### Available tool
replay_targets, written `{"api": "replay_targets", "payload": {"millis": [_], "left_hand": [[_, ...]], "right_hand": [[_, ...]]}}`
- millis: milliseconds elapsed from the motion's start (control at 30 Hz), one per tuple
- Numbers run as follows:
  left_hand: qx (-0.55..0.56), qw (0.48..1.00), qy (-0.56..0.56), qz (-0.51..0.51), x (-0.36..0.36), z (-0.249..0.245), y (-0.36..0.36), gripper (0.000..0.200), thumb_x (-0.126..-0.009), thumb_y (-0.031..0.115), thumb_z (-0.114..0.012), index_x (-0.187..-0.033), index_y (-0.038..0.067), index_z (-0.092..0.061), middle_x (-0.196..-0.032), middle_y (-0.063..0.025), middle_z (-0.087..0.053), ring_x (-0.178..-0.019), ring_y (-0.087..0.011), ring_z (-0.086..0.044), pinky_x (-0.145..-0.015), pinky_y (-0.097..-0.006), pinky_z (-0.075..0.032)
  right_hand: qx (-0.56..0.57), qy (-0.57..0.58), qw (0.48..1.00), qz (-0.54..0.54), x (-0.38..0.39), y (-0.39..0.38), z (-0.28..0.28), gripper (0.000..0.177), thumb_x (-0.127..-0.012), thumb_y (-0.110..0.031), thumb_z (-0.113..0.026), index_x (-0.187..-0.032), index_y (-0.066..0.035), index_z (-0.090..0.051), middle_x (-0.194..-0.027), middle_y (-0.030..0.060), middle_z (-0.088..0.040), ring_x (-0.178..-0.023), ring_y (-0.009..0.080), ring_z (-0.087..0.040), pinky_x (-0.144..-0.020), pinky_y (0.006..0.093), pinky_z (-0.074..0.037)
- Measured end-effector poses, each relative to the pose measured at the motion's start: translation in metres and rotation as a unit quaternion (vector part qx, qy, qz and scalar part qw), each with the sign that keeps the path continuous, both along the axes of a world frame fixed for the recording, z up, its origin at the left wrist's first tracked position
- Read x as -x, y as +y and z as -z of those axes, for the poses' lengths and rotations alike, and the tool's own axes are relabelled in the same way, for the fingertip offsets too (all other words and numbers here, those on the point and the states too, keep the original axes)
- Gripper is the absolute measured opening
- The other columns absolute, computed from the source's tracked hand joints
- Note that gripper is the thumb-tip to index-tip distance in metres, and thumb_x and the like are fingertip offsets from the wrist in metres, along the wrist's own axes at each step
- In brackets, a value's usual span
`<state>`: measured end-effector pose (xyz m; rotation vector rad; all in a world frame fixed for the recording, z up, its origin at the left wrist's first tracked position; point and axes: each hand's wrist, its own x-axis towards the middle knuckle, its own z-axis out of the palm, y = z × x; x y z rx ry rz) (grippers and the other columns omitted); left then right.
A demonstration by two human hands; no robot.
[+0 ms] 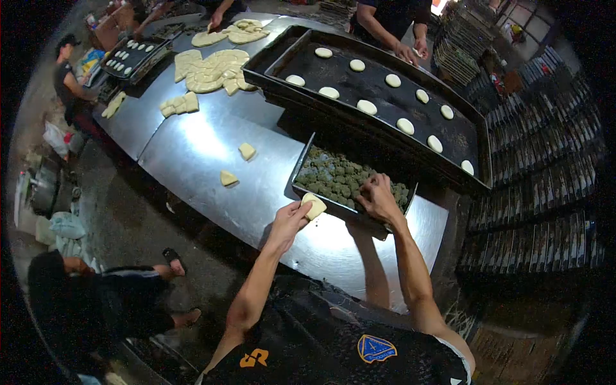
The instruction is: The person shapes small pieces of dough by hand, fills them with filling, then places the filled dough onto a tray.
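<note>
My left hand (288, 226) pinches a flattened piece of pale dough (314, 206) just off the near edge of a metal tray (312, 142). Inside that tray lie many greenish-brown balls of filling (333, 174). My right hand (380, 197) reaches into the tray's right part, its fingers curled down among the balls. What its fingertips hold is hidden. Two small cut dough pieces, one nearer (228, 178) and one farther (247, 151), rest on the steel table (192, 144) to the left.
Behind the filling tray, a large black baking tray (385, 106) carries several round dough pieces. Sheets of cut dough (215, 69) lie farther left. Stacked trays (539, 173) stand on the right. Other people work across the table and at left; a seated person's legs (147, 295) show lower left.
</note>
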<state>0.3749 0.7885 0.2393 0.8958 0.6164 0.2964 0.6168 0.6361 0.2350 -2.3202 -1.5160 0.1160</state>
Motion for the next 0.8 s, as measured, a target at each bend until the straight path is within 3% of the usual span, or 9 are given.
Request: {"api": "replay_targets", "payload": {"millis": [67,133,200,267,333,400,467,600,800], "left_hand": [[0.009,1.000,0.002,0.012,-0.008,0.002,0.000,0.042,-0.096,0.026,-0.058,-0.119,-0.010,-0.055,-0.111,-0.0131,-0.062,-0.101,-0.0175,-0.061,-0.089,-0.0289,-0.050],[0.018,0.999,0.007,0.027,-0.017,0.000,-0.002,0.044,-0.097,0.027,-0.056,-0.120,-0.010,-0.054,-0.113,-0.0133,-0.062,-0.102,-0.0175,-0.061,-0.089,-0.0290,-0.049],[0.035,0.996,0.015,0.081,-0.031,-0.009,-0.008,0.046,-0.097,0.029,-0.055,-0.121,-0.010,-0.054,-0.114,-0.0138,-0.061,-0.103,-0.0172,-0.060,-0.090,-0.0288,-0.049],[0.037,0.996,-0.002,0.087,-0.045,0.004,-0.015,0.046,-0.097,0.031,-0.055,-0.121,-0.009,-0.055,-0.109,-0.0113,-0.062,-0.098,-0.0154,-0.061,-0.086,-0.0273,-0.050],[-0.063,0.994,0.004,0.089,-0.054,0.018,-0.020,0.043,-0.097,0.029,-0.057,-0.121,-0.007,-0.056,-0.108,-0.0100,-0.062,-0.097,-0.0141,-0.060,-0.085,-0.0264,-0.050],[-0.034,0.995,-0.018,0.092,-0.056,0.015,-0.021,0.042,-0.096,0.028,-0.058,-0.121,-0.006,-0.056,-0.109,-0.0096,-0.061,-0.096,-0.0134,-0.060,-0.085,-0.0256,-0.051],[-0.005,0.995,-0.038,0.095,-0.056,0.007,-0.019,0.040,-0.096,0.027,-0.059,-0.120,-0.005,-0.056,-0.109,-0.0091,-0.061,-0.096,-0.0126,-0.060,-0.084,-0.0249,-0.051],[0.038,0.988,-0.035,0.144,-0.060,-0.025,-0.018,0.038,-0.095,0.024,-0.059,-0.120,-0.003,-0.055,-0.112,-0.0086,-0.060,-0.100,-0.0133,-0.060,-0.089,-0.0266,-0.050],[-0.004,0.993,-0.058,0.099,-0.073,-0.016,-0.034,0.038,-0.097,0.018,-0.056,-0.128,-0.003,-0.051,-0.114,-0.0091,-0.061,-0.103,-0.0154,-0.061,-0.085,-0.0291,-0.055]], "right_hand": [[-0.018,0.059,0.998,0.028,0.012,-0.005,-0.019,0.028,-0.080,-0.022,-0.072,-0.098,-0.001,-0.065,-0.109,0.0146,-0.048,-0.108,0.0304,-0.044,-0.092,0.0401,-0.040],[-0.086,0.274,0.954,0.082,0.030,-0.004,-0.036,0.031,-0.082,-0.024,-0.072,-0.103,-0.002,-0.065,-0.112,0.0134,-0.050,-0.110,0.0288,-0.044,-0.091,0.0398,-0.041],[-0.143,0.287,0.946,0.044,0.049,-0.003,-0.040,0.029,-0.083,-0.024,-0.072,-0.105,-0.006,-0.066,-0.110,0.0094,-0.051,-0.109,0.0265,-0.045,-0.091,0.0389,-0.040],[-0.172,0.117,0.978,0.022,0.071,0.000,-0.033,0.028,-0.081,-0.020,-0.073,-0.104,-0.006,-0.067,-0.108,0.0104,-0.050,-0.106,0.0284,-0.045,-0.090,0.0387,-0.040],[-0.187,0.079,0.979,0.037,0.082,0.001,-0.026,0.028,-0.081,-0.016,-0.072,-0.107,-0.006,-0.066,-0.108,0.0123,-0.050,-0.103,0.0304,-0.045,-0.088,0.0393,-0.041],[-0.154,0.092,0.983,0.021,0.077,-0.006,-0.033,0.032,-0.083,-0.017,-0.071,-0.112,-0.006,-0.066,-0.110,0.0122,-0.051,-0.103,0.0292,-0.045,-0.087,0.0389,-0.042],[-0.170,0.234,0.957,0.013,0.065,-0.012,-0.047,0.040,-0.085,-0.018,-0.069,-0.123,-0.008,-0.062,-0.115,0.0110,-0.051,-0.098,0.0266,-0.047,-0.085,0.0381,-0.044],[-0.135,0.378,0.915,-0.040,0.051,-0.020,-0.046,0.047,-0.088,-0.015,-0.065,-0.133,-0.007,-0.053,-0.127,0.0132,-0.054,-0.115,0.0219,-0.052,-0.094,0.0340,-0.045],[-0.214,0.353,0.911,0.002,0.055,-0.009,-0.049,0.037,-0.081,-0.003,-0.070,-0.118,-0.002,-0.063,-0.111,0.0115,-0.064,-0.094,0.0223,-0.065,-0.077,0.0304,-0.054]]}}
